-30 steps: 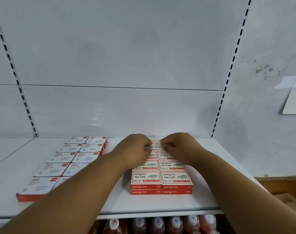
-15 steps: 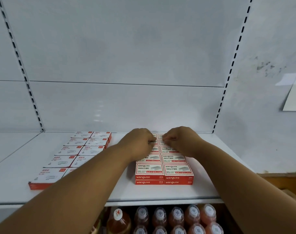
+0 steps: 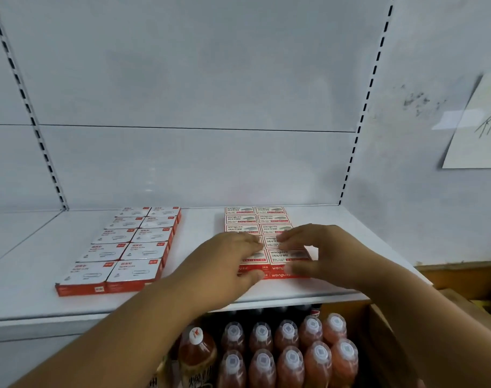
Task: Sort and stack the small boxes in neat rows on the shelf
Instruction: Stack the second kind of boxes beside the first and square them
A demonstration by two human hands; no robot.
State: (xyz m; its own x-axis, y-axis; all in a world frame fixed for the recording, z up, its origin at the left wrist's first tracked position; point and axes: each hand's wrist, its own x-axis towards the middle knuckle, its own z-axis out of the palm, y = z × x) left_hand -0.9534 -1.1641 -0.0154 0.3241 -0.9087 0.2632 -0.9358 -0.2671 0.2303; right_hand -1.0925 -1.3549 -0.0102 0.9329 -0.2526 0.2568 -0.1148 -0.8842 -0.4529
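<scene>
Red-and-white staple boxes (image 3: pixel 269 219) under left hand (image 3: pixel 224 261) and right hand (image 3: pixel 322 256).

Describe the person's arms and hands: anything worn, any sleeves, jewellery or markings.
Both arms are bare from the bottom of the frame up to the fingers, with no sleeve in view. The left hand and the right hand wear no gloves, and no ring, watch or bracelet shows on the sides facing the camera. No tattoos or other markings are visible. Motion blur softens the fingertips.

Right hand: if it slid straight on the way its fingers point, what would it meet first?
The right hand points left across the staple boxes, towards the left hand. It would probably meet that hand's fingertips first; the gap between them looks small, though depth is unclear.
</scene>
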